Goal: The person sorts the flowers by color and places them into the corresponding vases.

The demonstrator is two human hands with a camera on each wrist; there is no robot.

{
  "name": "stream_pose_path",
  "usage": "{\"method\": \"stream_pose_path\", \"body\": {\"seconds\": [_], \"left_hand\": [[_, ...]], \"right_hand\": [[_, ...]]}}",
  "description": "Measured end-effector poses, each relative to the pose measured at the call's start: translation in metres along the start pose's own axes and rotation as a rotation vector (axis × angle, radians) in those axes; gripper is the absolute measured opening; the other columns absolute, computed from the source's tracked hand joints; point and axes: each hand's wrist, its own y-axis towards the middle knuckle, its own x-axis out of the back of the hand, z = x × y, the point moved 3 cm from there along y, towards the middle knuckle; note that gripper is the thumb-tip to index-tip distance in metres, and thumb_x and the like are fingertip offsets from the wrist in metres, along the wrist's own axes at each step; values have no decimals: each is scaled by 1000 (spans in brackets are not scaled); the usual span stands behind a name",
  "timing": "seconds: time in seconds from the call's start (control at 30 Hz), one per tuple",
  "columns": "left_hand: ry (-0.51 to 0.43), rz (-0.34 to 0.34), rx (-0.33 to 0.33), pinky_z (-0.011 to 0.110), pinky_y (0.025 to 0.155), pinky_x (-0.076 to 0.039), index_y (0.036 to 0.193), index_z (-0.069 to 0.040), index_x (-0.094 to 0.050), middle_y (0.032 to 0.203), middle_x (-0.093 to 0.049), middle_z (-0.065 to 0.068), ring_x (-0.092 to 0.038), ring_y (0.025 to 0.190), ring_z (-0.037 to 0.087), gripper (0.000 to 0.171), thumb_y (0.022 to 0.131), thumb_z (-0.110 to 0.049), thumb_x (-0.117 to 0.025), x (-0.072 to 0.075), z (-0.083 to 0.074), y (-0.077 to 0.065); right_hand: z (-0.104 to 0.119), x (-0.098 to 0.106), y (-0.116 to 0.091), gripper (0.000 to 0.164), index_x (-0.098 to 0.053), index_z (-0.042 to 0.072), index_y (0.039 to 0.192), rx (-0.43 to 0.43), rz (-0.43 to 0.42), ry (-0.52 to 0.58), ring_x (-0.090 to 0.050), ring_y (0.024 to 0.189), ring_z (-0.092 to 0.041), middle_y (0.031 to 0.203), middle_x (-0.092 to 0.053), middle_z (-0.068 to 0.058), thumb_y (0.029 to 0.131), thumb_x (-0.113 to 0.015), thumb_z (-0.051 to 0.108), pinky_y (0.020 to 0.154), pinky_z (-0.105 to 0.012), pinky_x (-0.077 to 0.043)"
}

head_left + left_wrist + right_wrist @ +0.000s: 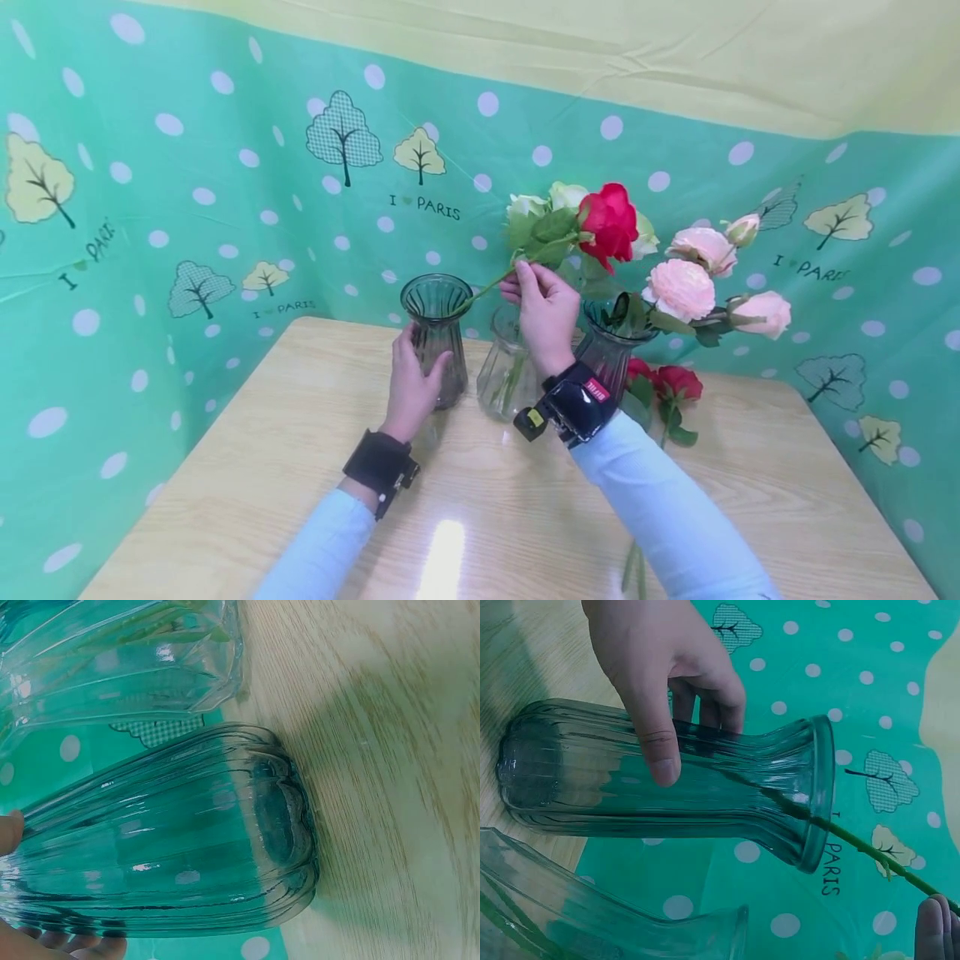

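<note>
In the head view my left hand (412,383) grips the ribbed grey glass vase (442,333) at the left, which stands on the table. My right hand (550,317) pinches the green stem of a red rose (611,225) near its leaves. The rose slants, with its bloom up to the right and its lower stem inside the vase's mouth. The right wrist view shows the stem (885,859) passing the rim into the neck, while my left thumb and fingers wrap the vase body. The left wrist view has the vase base (281,817) on the wood.
A clear glass vase (495,379) with pale roses (566,197) stands in the middle. Behind my right wrist is another grey vase (603,358) holding pink roses (678,287). More red roses (678,383) lie on the wooden table (262,467) at the right. A green curtain (225,167) hangs behind.
</note>
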Motion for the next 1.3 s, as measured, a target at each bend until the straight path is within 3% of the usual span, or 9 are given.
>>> {"method": "stream_pose_path", "body": {"seconds": [0.13, 0.4, 0.8, 1.03, 1.3], "left_hand": [[0, -3, -9, 47, 115, -28, 146, 0, -15, 148, -26, 21, -31, 137, 33, 79, 91, -34, -59, 1, 2, 1], [9, -8, -26, 47, 115, -29, 146, 0, -14, 147, -26, 22, -32, 135, 35, 77, 91, -29, -60, 3, 4, 0], [22, -36, -79, 48, 113, -32, 145, 1, -17, 143, -30, 25, -36, 132, 37, 76, 90, -24, -62, 0, 0, -1], [30, -40, -93, 48, 112, -34, 145, 1, -17, 142, -31, 24, -37, 131, 37, 75, 90, -25, -61, 0, 0, 0], [52, -32, -76, 48, 112, -34, 144, 2, -18, 141, -32, 25, -37, 130, 37, 75, 91, -26, -61, 2, 0, -1]], "right_hand": [[-6, -13, 0, 25, -66, -7, 104, -37, 66, -48, -65, 69, -7, 91, -67, -25, 93, -57, 14, 73, -23, -59], [-15, -39, 0, 26, -68, -3, 103, -60, 208, -182, -68, 77, -25, 88, -69, -20, 93, -57, 19, 74, -28, -60], [-24, -64, 4, 28, -68, 2, 108, -108, 368, -380, -69, 79, -24, 88, -70, -15, 94, -56, 23, 71, -25, -59], [-22, -70, 5, 27, -70, 6, 107, -73, 431, -554, -69, 80, -19, 88, -71, -10, 95, -54, 25, 73, -27, -57], [-17, -79, 6, 25, -72, 8, 96, 12, 509, -763, -51, 62, -13, 71, -61, -2, 96, -53, 25, 54, -21, -40]]}}
